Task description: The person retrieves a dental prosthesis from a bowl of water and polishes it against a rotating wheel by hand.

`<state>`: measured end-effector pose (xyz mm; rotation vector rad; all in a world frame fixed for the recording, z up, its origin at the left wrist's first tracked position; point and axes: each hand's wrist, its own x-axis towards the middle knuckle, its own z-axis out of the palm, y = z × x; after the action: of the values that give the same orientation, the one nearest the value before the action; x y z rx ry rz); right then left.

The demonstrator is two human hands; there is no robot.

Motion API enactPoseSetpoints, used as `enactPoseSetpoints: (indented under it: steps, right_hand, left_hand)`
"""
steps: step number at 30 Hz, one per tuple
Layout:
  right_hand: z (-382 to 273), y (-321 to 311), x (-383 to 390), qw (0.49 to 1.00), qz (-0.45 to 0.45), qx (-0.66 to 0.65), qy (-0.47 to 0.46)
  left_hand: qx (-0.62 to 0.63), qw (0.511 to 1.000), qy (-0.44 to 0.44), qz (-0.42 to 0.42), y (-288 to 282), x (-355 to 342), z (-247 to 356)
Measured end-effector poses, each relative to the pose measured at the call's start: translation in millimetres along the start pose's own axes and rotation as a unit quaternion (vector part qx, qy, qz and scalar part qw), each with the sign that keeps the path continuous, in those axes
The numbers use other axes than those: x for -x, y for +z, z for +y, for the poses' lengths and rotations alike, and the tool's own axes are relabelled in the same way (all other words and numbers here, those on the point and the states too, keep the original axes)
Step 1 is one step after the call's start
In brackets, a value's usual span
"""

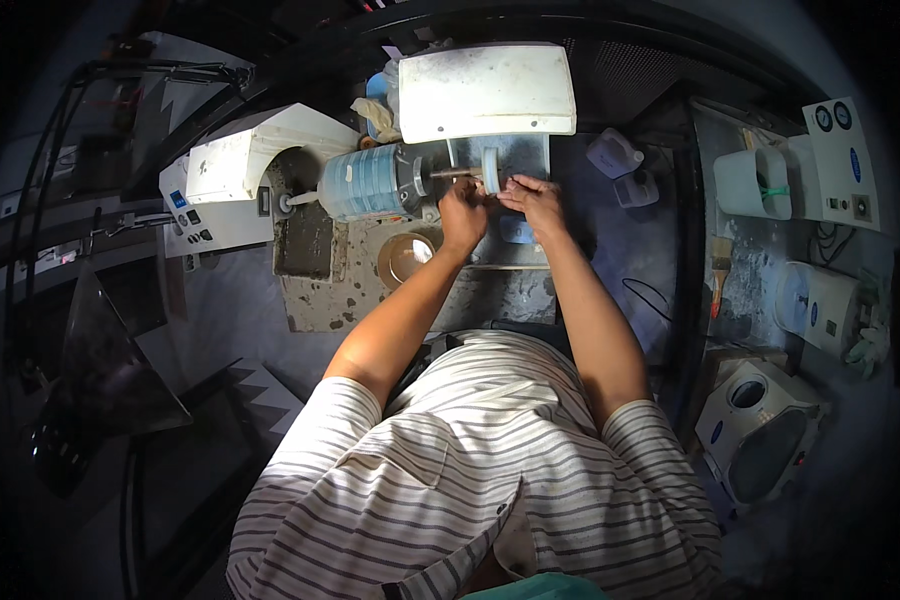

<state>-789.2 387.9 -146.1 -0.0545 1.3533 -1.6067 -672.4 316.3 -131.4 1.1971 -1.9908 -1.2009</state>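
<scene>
A pale blue-grey bench motor [365,183], streaked with grime, has a thin shaft [450,174] running to a white round wheel [490,171]. Just below that shaft, on the wheel's left side, my left hand [462,216] is closed with its fingers curled; what they hold is hidden. My right hand [535,205] is on the other side of the wheel, its thumb and fingers pinched together close to the rim. Any small piece between the fingertips is too small to make out. Above both hands hangs a white hood [487,92].
A round bowl [394,262] stands left of my left forearm on a stained board [315,312]. Further left is a white arched cover [260,150]. Plastic jugs [614,155] stand to the right. Beyond them are a brush [720,262] and a white tub [752,183].
</scene>
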Motion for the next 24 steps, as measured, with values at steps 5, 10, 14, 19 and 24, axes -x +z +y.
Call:
enactPoseSetpoints:
  steps: [5,10,14,19,24]
  right_hand:
    - [0,3,-4,1.000,0.006,0.023,0.011]
    - [8,2,-6,1.000,0.008,-0.001,0.029]
    - [9,8,-1,0.999,-0.009,-0.006,0.052]
    - [13,11,8,0.996,-0.059,-0.030,0.067]
    - [20,10,17,0.994,-0.046,-0.085,0.052]
  left_hand:
    - [0.137,0.989,-0.061,0.011,3,4,7]
    - [0.039,0.998,-0.045,0.023,-2,4,20]
    - [-0.005,0.999,-0.011,0.038,-5,4,9]
    - [-0.053,0.997,0.053,0.016,-18,8,19]
    - [-0.039,0.993,0.108,-0.016,-31,12,19]
